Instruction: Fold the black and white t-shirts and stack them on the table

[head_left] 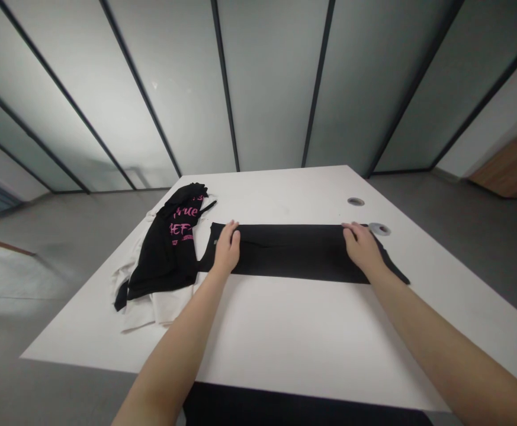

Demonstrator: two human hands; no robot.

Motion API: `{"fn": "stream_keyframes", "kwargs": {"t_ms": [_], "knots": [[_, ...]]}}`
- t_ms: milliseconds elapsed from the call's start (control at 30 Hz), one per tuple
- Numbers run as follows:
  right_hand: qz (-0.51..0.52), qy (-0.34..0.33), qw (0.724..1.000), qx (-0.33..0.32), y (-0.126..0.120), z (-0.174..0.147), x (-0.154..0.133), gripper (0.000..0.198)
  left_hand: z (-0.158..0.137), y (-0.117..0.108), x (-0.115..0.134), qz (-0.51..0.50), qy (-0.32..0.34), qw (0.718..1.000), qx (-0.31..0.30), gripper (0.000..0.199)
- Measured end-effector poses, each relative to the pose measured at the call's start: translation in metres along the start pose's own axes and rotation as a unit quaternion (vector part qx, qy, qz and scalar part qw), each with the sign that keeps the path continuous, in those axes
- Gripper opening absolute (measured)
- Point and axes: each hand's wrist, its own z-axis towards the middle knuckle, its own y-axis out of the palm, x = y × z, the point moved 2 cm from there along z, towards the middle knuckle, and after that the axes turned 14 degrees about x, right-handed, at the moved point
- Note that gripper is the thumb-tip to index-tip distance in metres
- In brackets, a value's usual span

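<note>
A black garment (291, 251) lies folded into a long, flat strip across the white table; the folds hide its kind. At the left part of its far edge, my left hand (228, 247) grips the cloth, fingers at the edge and thumb on the near side. My right hand (362, 247) holds the same far edge near the right end, thumb toward the middle. A slanted corner of the cloth sticks out beyond my right wrist. Left of the strip, a heap of clothes includes a black garment with pink lettering (164, 254) on top of white cloth (173, 305).
The white table (307, 331) fills the space before me. Two round grey cable-hole fittings (356, 202) sit at its right, one close to my right hand. Frosted glass panels (267, 83) stand behind, and a wooden piece (511, 165) is at the far right.
</note>
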Motion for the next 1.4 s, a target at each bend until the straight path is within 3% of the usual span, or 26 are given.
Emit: {"fn": "stream_keyframes", "kwargs": {"t_ms": [33, 100, 167, 233, 267, 333, 467, 567, 667, 800, 900, 933, 1000, 1067, 1133, 1200, 1400], "knots": [[0.151, 0.073, 0.986, -0.024, 0.006, -0.005, -0.012, 0.065, -0.008, 0.011, 0.006, -0.133, -0.070, 0.988, -0.038, 0.057], [0.247, 0.115, 0.958, -0.090, 0.019, -0.019, -0.037, 0.069, -0.025, 0.034, 0.014, -0.329, -0.243, 0.903, -0.133, 0.072], [0.391, 0.237, 0.859, -0.231, 0.032, -0.035, -0.057, 0.071, -0.038, 0.047, 0.018, -0.407, -0.378, 0.809, -0.193, 0.080], [0.458, 0.347, 0.755, -0.314, 0.038, -0.046, -0.067, 0.071, -0.044, 0.049, 0.016, -0.425, -0.461, 0.754, -0.198, 0.078], [0.469, 0.387, 0.724, -0.324, 0.038, -0.048, -0.068, 0.070, -0.043, 0.047, 0.014, -0.429, -0.487, 0.738, -0.188, 0.076], [0.485, 0.441, 0.691, -0.305, 0.035, -0.046, -0.064, 0.067, -0.038, 0.041, 0.010, -0.438, -0.516, 0.717, -0.164, 0.073], [0.513, 0.492, 0.663, -0.235, 0.024, -0.031, -0.046, 0.069, -0.021, 0.030, 0.001, -0.459, -0.533, 0.702, -0.114, 0.078], [0.538, 0.484, 0.672, -0.160, 0.020, -0.018, -0.027, 0.069, -0.003, 0.019, -0.008, -0.473, -0.518, 0.711, -0.036, 0.077], [0.529, 0.447, 0.720, -0.048, 0.018, -0.004, -0.001, 0.066, 0.016, 0.004, -0.023, -0.462, -0.480, 0.743, 0.057, 0.070], [0.438, 0.381, 0.809, 0.092, 0.015, 0.012, 0.031, 0.050, 0.037, -0.017, -0.042, -0.381, -0.339, 0.834, 0.211, 0.049], [0.333, 0.249, 0.899, 0.137, 0.007, 0.015, 0.034, 0.038, 0.042, -0.023, -0.047, -0.251, -0.221, 0.910, 0.243, 0.029], [0.286, 0.181, 0.933, 0.121, 0.004, 0.014, 0.031, 0.037, 0.041, -0.023, -0.046, -0.208, -0.188, 0.931, 0.235, 0.026], [0.187, 0.033, 0.981, 0.031, 0.001, 0.008, 0.017, 0.037, 0.038, -0.021, -0.042, -0.131, -0.128, 0.962, 0.202, 0.024], [0.100, -0.096, 0.985, -0.106, 0.003, -0.002, 0.001, 0.037, 0.034, -0.020, -0.035, -0.055, -0.065, 0.983, 0.164, 0.023], [0.038, -0.180, 0.960, -0.210, 0.007, -0.013, -0.013, 0.038, 0.029, -0.019, -0.027, 0.027, -0.006, 0.992, 0.125, 0.022], [0.001, -0.216, 0.942, -0.257, 0.011, -0.020, -0.024, 0.042, 0.024, -0.019, -0.018, 0.107, 0.041, 0.990, 0.086, 0.022], [-0.007, -0.225, 0.933, -0.280, 0.014, -0.025, -0.033, 0.048, 0.001, -0.004, 0.009, 0.253, 0.146, 0.955, -0.044, 0.022]]}}
